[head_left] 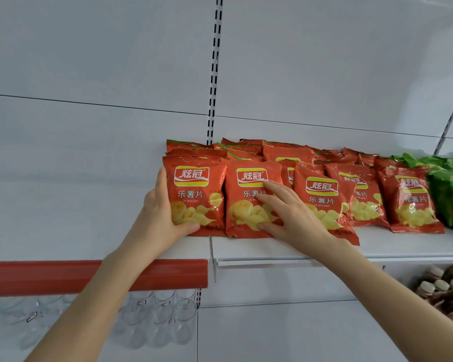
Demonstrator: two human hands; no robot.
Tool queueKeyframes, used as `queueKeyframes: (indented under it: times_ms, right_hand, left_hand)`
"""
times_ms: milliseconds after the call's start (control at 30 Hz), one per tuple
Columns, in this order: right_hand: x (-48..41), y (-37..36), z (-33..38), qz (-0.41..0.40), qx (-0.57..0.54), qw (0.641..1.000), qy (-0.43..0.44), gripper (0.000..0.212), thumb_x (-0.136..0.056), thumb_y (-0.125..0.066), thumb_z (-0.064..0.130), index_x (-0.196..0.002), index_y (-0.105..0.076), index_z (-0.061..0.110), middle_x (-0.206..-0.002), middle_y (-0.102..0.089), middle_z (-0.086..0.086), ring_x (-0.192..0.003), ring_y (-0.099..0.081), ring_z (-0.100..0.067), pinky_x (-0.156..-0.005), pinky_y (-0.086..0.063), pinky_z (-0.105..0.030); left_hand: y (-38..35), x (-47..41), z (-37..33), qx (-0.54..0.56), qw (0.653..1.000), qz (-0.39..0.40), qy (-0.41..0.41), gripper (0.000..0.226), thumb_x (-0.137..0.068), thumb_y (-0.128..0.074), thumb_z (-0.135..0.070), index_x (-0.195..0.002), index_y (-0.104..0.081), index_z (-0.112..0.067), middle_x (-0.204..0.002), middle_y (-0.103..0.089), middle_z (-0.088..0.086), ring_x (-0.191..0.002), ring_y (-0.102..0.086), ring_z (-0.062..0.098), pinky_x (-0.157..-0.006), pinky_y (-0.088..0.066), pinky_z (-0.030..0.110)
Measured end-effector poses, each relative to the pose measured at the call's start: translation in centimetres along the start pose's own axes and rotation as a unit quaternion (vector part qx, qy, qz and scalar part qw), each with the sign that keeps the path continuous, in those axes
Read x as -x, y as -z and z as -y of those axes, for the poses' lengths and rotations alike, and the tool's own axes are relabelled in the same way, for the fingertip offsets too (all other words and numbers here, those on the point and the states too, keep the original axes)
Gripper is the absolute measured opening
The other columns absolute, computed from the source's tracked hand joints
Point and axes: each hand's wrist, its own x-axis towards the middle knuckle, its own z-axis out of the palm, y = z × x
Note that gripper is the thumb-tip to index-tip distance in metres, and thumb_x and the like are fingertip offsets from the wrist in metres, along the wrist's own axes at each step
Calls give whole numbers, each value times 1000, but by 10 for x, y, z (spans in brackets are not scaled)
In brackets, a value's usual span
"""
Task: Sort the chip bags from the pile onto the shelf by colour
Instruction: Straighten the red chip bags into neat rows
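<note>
Squaring up the front row, you stand at a white metal shelf (pixel 403 244) where the sorting looks well advanced. The pile you draw from is out of view, so how many bags remain cannot be told.

At far left, a smooth red plastic price rail (pixel 63 275) edges the shelf, with clear drinking glasses (pixel 154 317) on the level below.

Your left hand (pixel 162 218) grips the leftmost glossy red foil chip bag (pixel 196 194). Its fingers run up the bag's left side and its thumb hooks under the bottom seam. The bag stands at the left end of the red block, touching its neighbour.

Your right hand (pixel 288 212) lies flat with fingers spread and straight on the second red bag (pixel 246 199), pressing its puffed front and holding nothing.

Further right, the remaining red bags (pixel 408 202) lean in a loose row, with more ranked behind them against the back panel. All are pillow-shaped, crimped at top and bottom, with shiny, wrinkled film.

Just beyond them the crinkled green bags (pixel 445 194) begin, touching the last red one, so the two colours are already kept apart.

At lower right, brown bottles with pale caps (pixel 442 288) crowd the level beneath.

What seems left is tidying: the right-hand red bags sit askew and further forward than the two under your hands.
</note>
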Motion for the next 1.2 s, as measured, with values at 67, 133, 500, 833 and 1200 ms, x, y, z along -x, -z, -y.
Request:
queueKeyframes:
  times_ms: [67, 133, 500, 833, 1200]
  right_hand:
    - [-1, 0, 2, 3, 1, 1000, -20, 60, -71, -79, 19, -126, -56, 6, -140, -45, -15, -132, -39, -34, -101, -25, -35]
    - [-2, 0, 4, -2, 4, 999, -32, 60, -72, -79, 18, -126, -56, 6, -140, -45, -15, -132, -38, -34, -101, -25, -33]
    - [11, 16, 22, -4, -22, 995, -99, 52, -81, -71, 19, -129, -53, 8, -145, -38, -12, -136, -31, -29, -106, -31, -37]
    - [42, 51, -10, -45, -9, 970, -241, 47, -87, -64, 20, -131, -51, 10, -143, -40, -10, -133, -34, -27, -104, -28, -33]
    - [63, 66, -65, 42, -56, 933, -354, 80, -79, -65, 52, -141, -28, 17, -129, -53, -5, -112, -54, -24, -80, -45, -35]
  left_hand:
    - [2, 2, -2, -14, 1000, 0, -6, 122, -70, -82, -27, -150, 10, -17, -148, -29, 13, -134, -33, 23, -107, -32, 37]
    - [2, 5, -3, -38, 999, -4, -10, 119, -72, -80, -30, -150, 8, -17, -148, -26, 15, -135, -30, 25, -107, -32, 38]
    - [-1, 25, -9, -163, 981, -58, -83, 94, -78, -75, -28, -150, -17, -8, -148, -17, 37, -137, -20, 52, -106, -28, 60]
    - [-42, 39, -68, -173, 966, 27, -191, 77, -95, -47, -43, -152, -1, -19, -158, 9, 11, -146, 10, 29, -117, -3, 40]
    - [-110, 29, -124, -195, 948, 142, -206, 56, -98, -40, -45, -149, -27, -28, -160, 0, 2, -147, 7, 21, -118, -4, 44]
